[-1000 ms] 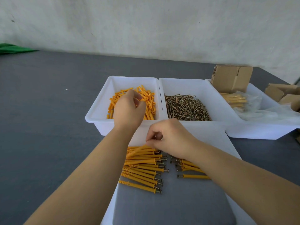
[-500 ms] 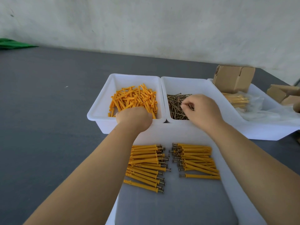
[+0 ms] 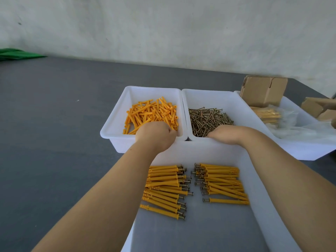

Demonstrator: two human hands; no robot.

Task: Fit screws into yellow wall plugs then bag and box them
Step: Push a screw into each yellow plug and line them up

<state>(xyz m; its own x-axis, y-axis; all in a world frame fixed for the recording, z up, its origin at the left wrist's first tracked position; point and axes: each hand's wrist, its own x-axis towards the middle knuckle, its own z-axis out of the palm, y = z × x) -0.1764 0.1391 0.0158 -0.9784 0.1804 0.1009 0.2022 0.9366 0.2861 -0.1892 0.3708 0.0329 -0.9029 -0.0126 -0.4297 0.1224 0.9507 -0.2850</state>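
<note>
Reaching into the two far bins, both hands are working at once. The left hand (image 3: 156,132) is curling into a fist at the near edge of the loose yellow wall plugs (image 3: 152,114) in the left white bin (image 3: 113,128); whether its grip is pinching a plug I cannot tell, since the fingers are hidden beneath the knuckles. The right hand (image 3: 226,132) is dipping into the pile of screws (image 3: 209,117) in the middle white bin (image 3: 216,96), its fingers buried among them, so that grip cannot be read either. Nearer, the assembled plugs with screws (image 3: 166,188) are lying in two rows in the shallow white tray (image 3: 254,160) on the grey tabletop (image 3: 54,142). Bagged plugs (image 3: 269,115) and cardboard boxes (image 3: 263,90) are sitting in the right bin (image 3: 309,150).
</note>
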